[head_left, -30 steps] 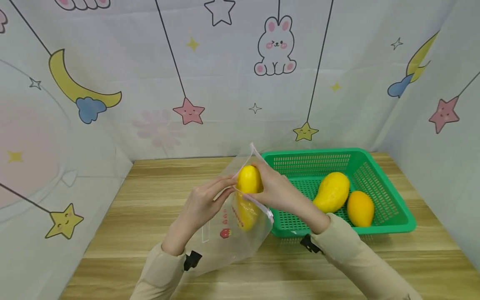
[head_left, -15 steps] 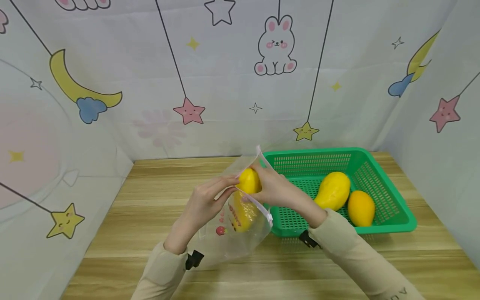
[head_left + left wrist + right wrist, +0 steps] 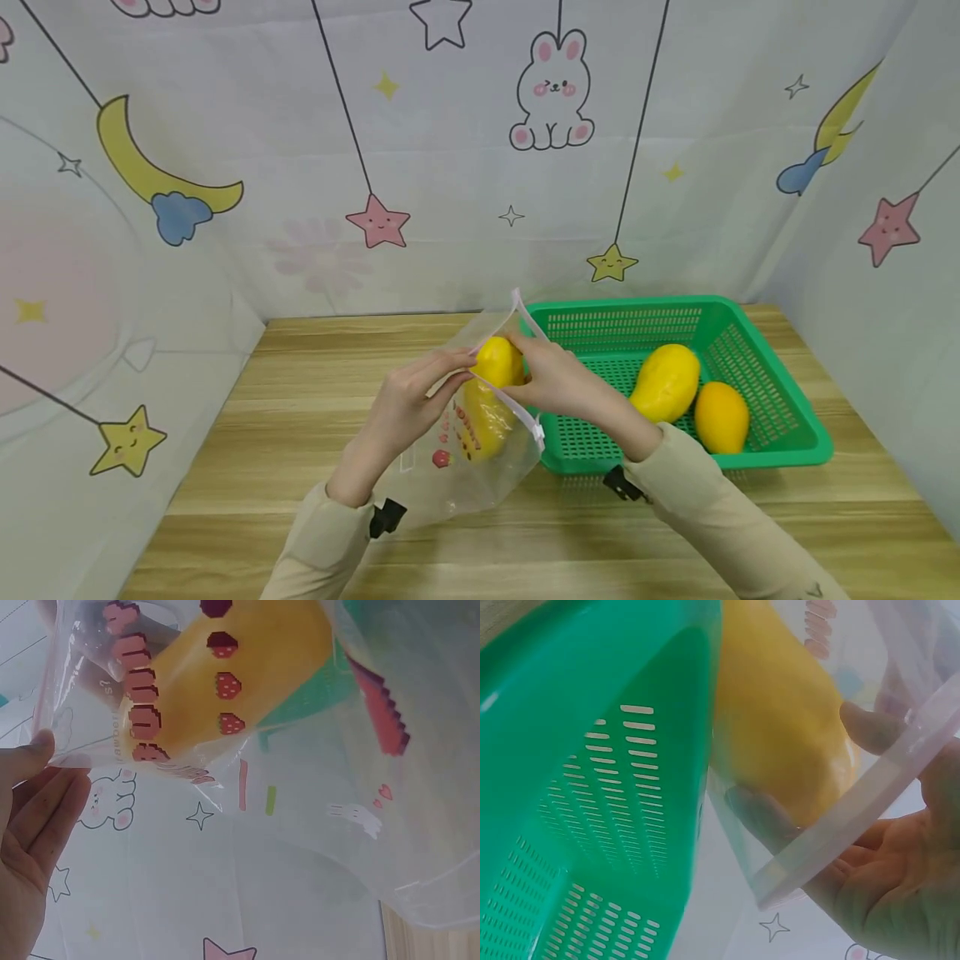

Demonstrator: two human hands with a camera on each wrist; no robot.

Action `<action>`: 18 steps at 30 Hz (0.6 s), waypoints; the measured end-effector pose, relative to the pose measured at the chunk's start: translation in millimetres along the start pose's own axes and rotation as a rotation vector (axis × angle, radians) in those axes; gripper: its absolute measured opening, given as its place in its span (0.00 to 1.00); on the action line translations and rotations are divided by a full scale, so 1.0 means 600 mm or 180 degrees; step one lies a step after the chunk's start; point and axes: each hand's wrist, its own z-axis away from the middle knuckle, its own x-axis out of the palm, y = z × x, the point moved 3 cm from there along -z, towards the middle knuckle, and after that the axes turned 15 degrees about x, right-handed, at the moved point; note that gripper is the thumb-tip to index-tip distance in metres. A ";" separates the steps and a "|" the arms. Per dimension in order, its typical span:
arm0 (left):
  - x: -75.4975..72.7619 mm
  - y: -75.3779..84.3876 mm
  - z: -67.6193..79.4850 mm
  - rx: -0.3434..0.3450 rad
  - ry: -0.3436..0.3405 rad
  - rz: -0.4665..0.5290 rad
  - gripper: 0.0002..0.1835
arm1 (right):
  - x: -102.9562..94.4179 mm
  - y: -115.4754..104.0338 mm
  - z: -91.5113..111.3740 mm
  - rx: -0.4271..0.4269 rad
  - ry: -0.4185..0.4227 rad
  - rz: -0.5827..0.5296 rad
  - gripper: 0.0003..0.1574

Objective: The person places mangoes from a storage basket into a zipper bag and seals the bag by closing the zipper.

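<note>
A long yellow mango (image 3: 495, 362) stands tilted, mostly inside a clear zip bag (image 3: 450, 492) printed with red strawberries. My left hand (image 3: 408, 408) pinches the bag's rim on the left between thumb and fingers. Reaching in through the bag's mouth, my right hand (image 3: 558, 379) has its thumb and fingers curved around the mango's upper end. In the right wrist view the thumb (image 3: 870, 729) lies at one side of the mango (image 3: 780, 712) and a finger at the other. Film and print partly cover the mango's lower part.
A green plastic basket (image 3: 817, 450) stands close by at the right, its wall beside the bag. Inside are a yellow mango (image 3: 667, 383) and a rounder orange one (image 3: 722, 417). Wooden tabletop (image 3: 285, 417) extends to the left, and a printed cloth (image 3: 450, 150) hangs behind.
The mango has sunk slightly deeper into the bag. My right hand has shifted a little to the right along the bag's mouth; my left hand keeps its pinch on the rim.
</note>
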 end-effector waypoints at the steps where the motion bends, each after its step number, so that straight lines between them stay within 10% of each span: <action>1: -0.001 0.000 0.000 -0.0001 0.0004 0.0000 0.15 | 0.000 0.000 0.000 -0.0011 0.0016 0.0024 0.40; 18: -0.007 0.000 -0.004 0.0046 0.0057 -0.0041 0.17 | -0.013 0.005 0.008 0.0159 0.0095 0.0053 0.33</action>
